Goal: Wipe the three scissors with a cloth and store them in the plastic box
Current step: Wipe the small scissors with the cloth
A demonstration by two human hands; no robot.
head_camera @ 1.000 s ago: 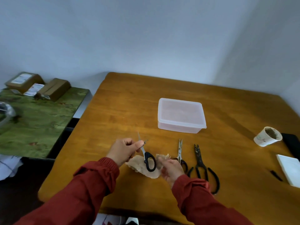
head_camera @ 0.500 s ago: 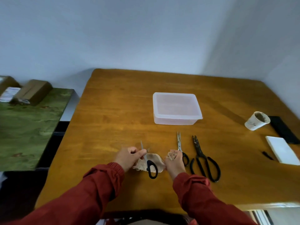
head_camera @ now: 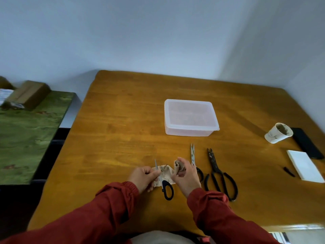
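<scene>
My left hand (head_camera: pixel 143 177) pinches the blades of small black-handled scissors (head_camera: pixel 167 189), whose handle loop rests toward me. A beige cloth (head_camera: pixel 167 175) lies under those blades, and my right hand (head_camera: pixel 186 176) grips a bunched end of it. To the right lie slim silver scissors (head_camera: pixel 193 155), handles partly hidden by my right hand, and large dark shears (head_camera: pixel 219 175). A translucent plastic box (head_camera: pixel 190 118) with its lid on stands behind them on the wooden table (head_camera: pixel 123 138).
At the right edge are a paper cup (head_camera: pixel 278 132) on its side, a black phone (head_camera: pixel 307 145), a white pad (head_camera: pixel 304 166) and a small black pen cap (head_camera: pixel 288 171). A green-topped side table (head_camera: pixel 29 134) with cardboard boxes (head_camera: pixel 28 95) stands left.
My view has shifted right and down. My right hand has lifted a bunched end of the cloth closer to the blades; my left hand still holds the small scissors.
</scene>
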